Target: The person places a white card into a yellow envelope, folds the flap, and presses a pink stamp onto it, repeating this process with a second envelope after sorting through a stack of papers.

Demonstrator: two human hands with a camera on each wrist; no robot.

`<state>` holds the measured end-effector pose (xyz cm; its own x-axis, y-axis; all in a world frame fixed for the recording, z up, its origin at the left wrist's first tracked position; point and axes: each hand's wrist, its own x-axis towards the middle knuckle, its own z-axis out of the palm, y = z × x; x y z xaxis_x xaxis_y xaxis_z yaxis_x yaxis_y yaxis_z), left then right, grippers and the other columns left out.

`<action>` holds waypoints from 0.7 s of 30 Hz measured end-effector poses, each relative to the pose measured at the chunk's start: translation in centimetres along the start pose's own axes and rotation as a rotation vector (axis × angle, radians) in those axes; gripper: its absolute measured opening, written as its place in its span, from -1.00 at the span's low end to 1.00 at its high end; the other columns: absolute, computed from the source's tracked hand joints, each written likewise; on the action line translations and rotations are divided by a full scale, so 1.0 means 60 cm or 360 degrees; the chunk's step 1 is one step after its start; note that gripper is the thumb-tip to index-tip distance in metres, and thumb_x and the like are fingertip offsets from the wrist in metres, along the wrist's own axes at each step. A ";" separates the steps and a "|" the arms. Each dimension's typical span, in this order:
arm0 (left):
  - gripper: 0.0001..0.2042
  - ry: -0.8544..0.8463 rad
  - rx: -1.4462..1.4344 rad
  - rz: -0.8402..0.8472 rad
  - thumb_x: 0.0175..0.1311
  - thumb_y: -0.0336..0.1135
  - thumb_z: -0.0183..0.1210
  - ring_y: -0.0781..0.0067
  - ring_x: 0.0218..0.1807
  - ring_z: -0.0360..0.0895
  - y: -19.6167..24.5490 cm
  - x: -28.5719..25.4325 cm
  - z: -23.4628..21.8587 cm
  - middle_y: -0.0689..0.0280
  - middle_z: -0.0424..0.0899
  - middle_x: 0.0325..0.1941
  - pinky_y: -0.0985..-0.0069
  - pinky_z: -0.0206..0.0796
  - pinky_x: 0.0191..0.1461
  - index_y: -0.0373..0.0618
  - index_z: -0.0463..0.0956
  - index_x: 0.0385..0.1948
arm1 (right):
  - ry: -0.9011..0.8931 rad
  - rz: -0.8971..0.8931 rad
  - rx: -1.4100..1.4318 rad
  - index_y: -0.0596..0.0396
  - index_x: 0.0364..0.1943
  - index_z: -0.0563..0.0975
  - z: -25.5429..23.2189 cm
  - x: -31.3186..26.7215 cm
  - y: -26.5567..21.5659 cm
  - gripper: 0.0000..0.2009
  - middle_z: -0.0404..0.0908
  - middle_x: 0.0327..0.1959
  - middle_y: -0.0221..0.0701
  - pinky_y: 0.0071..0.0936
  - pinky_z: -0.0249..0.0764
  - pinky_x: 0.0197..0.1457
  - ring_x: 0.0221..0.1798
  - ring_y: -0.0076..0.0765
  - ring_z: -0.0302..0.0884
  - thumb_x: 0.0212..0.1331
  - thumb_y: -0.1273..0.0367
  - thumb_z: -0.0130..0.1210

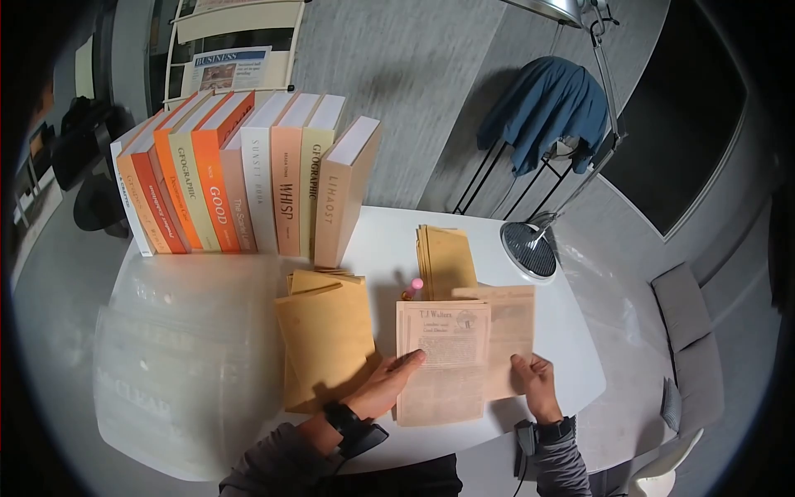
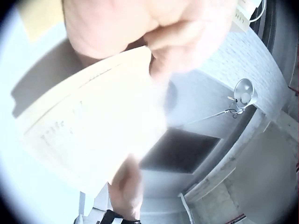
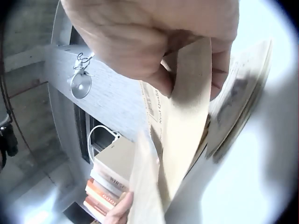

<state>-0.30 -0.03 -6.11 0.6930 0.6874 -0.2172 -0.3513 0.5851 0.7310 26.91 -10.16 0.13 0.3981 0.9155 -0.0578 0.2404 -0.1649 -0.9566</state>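
My left hand [image 1: 391, 383] holds a tan printed sheet [image 1: 443, 356] headed "T.J Walters" by its left edge, thumb on the front. On the right, my right hand [image 1: 538, 388] pinches the edge of another printed sheet [image 1: 512, 340], which lies partly behind the first. The right wrist view shows the thumb and fingers of that hand on the paper [image 3: 189, 102]. Left of the papers, close beside my left hand, lies a stack of brown envelopes [image 1: 323, 340]. More brown envelopes [image 1: 447, 261] lie behind the sheets, near a small pink-topped object [image 1: 416, 284] that the paper partly covers.
A row of upright books [image 1: 219, 178] lines the table's back left. Clear plastic wrap [image 1: 186, 356] covers the left side. A desk lamp's round base [image 1: 530, 248] stands at the back right of the white table [image 1: 571, 348]. Beyond it, a blue cloth [image 1: 546, 112] hangs over a chair.
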 end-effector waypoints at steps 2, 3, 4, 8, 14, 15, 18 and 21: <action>-0.56 0.0030 0.0011 0.0030 0.50 -0.17 0.05 0.48 0.23 0.46 -0.001 0.000 -0.002 0.26 0.53 0.24 0.45 0.32 0.30 -0.31 0.39 0.24 | -0.0138 0.0097 0.0063 0.18 -0.19 0.66 0.029 -0.024 -0.010 -0.72 0.64 -0.36 -0.59 -0.64 0.39 -0.20 -0.33 -0.70 0.43 0.41 0.22 0.10; -0.56 0.0030 0.0017 0.0037 0.50 -0.17 0.06 0.48 0.22 0.46 -0.007 0.003 -0.006 0.26 0.54 0.23 0.45 0.32 0.29 -0.31 0.39 0.23 | -0.0200 0.0124 0.0069 0.19 -0.13 0.65 0.038 -0.032 -0.009 -0.71 0.64 -0.32 -0.57 -0.62 0.39 -0.13 -0.29 -0.69 0.44 0.43 0.22 0.07; -0.57 0.0029 0.0023 0.0045 0.50 -0.17 0.06 0.48 0.22 0.46 -0.011 0.007 -0.010 0.26 0.54 0.22 0.46 0.32 0.28 -0.31 0.39 0.23 | -0.0261 0.0150 0.0074 0.20 -0.07 0.63 0.046 -0.038 -0.007 -0.68 0.64 -0.28 -0.56 -0.61 0.39 -0.07 -0.25 -0.68 0.44 0.45 0.21 0.04; -0.58 0.0128 0.0181 0.0031 0.49 -0.18 0.06 0.51 0.19 0.47 -0.011 0.010 -0.011 0.28 0.57 0.19 0.47 0.33 0.26 -0.30 0.40 0.21 | -0.0583 0.0283 0.0184 0.29 0.14 0.50 0.070 -0.046 -0.004 -0.59 0.60 0.04 -0.44 -0.58 0.33 0.17 0.03 -0.60 0.45 0.51 0.19 -0.09; -0.62 0.0046 0.0223 0.0168 0.47 -0.23 0.09 0.54 0.13 0.52 -0.008 0.001 -0.009 0.28 0.60 0.14 0.50 0.37 0.22 -0.29 0.43 0.18 | -0.0385 0.0142 0.0696 0.25 0.30 0.33 0.081 -0.025 -0.017 -0.58 0.53 0.17 -0.35 -0.50 0.33 0.30 0.15 -0.49 0.48 0.49 0.28 -0.05; -0.63 0.0056 0.0242 0.0186 0.47 -0.24 0.09 0.54 0.13 0.52 -0.006 0.000 -0.007 0.28 0.60 0.13 0.50 0.37 0.22 -0.28 0.44 0.18 | -0.0423 0.0044 0.0582 0.22 0.32 0.31 0.084 -0.029 -0.037 -0.57 0.53 0.17 -0.35 -0.50 0.35 0.29 0.14 -0.49 0.48 0.47 0.32 -0.03; -0.64 0.0035 0.0247 0.0235 0.46 -0.27 0.11 0.59 0.11 0.50 -0.005 -0.005 0.002 0.32 0.62 0.10 0.54 0.34 0.20 -0.29 0.44 0.17 | -0.0412 -0.0200 0.0338 0.16 0.24 0.38 0.100 -0.032 -0.048 -0.64 0.56 0.01 -0.44 -0.62 0.42 0.10 0.01 -0.58 0.48 0.41 0.45 0.06; -0.62 0.0053 0.0285 0.0225 0.44 -0.32 0.13 0.61 0.11 0.48 -0.006 -0.007 0.004 0.34 0.61 0.11 0.55 0.32 0.22 -0.27 0.41 0.21 | -0.0250 -0.0230 0.0357 0.15 0.08 0.45 0.107 -0.034 -0.023 -0.78 0.53 -0.16 -0.56 -0.70 0.36 -0.06 -0.16 -0.66 0.40 0.42 0.42 0.05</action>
<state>-0.32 -0.64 -6.13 0.6228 0.7726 -0.1237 -0.3237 0.3983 0.8582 20.07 -9.45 -0.25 0.2278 0.9721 0.0566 0.0758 0.0402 -0.9963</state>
